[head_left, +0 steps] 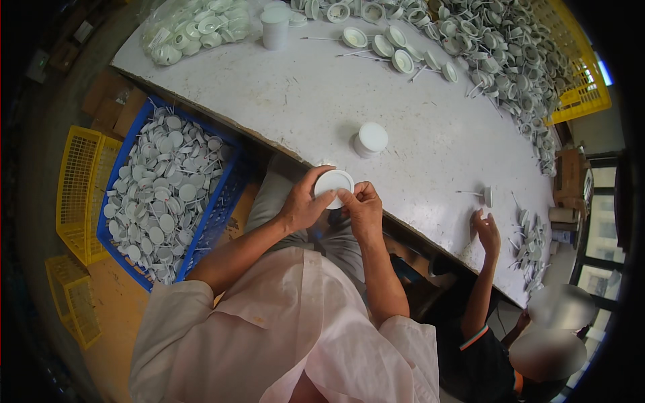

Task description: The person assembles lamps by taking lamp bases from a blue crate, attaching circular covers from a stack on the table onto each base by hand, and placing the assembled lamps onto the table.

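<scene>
The left hand (302,203) and the right hand (365,213) are meeting on one round white disc (334,180), and I am seeing both clamped on it. In the head view, the left fingers are wrapping its left side while both thumbs are pressing near its lower edge. I am finding the disc held in front of the torso, just beside the edge of the pale table (228,94).

Beyond it, a short white cylinder (371,138) is standing on the tabletop. Farther off, a clear bag (201,30) is bulging with white pieces, and a large heap of white parts (500,54) is spreading toward the right. At left, a blue crate (209,232) is holding many white discs with thin stems. At right, a co-worker's arm (479,295) is extending over the table, its fingertips near a stemmed white piece (488,196).
</scene>
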A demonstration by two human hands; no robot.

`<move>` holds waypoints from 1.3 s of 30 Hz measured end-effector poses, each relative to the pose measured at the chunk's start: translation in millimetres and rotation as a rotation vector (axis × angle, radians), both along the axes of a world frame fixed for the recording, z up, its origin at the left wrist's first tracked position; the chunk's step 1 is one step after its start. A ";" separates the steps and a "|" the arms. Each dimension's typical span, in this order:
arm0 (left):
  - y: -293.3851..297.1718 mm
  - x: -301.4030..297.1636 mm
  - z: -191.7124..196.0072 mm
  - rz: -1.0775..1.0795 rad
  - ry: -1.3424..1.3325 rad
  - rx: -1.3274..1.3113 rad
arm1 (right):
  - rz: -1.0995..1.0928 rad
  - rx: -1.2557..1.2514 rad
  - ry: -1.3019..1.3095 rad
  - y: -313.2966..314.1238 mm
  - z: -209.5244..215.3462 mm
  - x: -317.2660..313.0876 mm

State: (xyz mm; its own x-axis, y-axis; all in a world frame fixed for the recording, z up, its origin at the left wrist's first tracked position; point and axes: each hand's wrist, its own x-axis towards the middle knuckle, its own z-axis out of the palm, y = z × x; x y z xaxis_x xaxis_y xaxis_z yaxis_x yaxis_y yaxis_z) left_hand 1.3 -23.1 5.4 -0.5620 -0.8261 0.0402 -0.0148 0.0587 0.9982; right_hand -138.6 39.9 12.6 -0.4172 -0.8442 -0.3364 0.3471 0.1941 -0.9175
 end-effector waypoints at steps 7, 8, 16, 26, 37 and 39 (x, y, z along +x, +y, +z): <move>0.6 -5.6 -8.0 0.026 -0.005 0.036 | -0.020 0.043 0.072 3.5 1.1 0.8; 0.1 -6.4 -11.2 0.038 0.027 0.098 | -0.033 0.042 0.082 2.0 3.7 0.3; -57.8 126.2 -54.3 0.635 0.040 0.471 | -0.626 0.121 1.027 17.2 -0.5 -164.4; -88.1 451.5 -185.1 1.119 0.025 0.604 | -0.494 0.967 1.272 41.0 -15.9 -325.1; -57.4 314.3 -117.4 0.897 -0.182 0.258 | -0.554 -0.038 0.611 58.9 -28.0 -200.3; -35.1 208.0 -64.6 0.510 -0.191 0.237 | -0.494 -0.111 0.608 51.4 -18.4 -138.1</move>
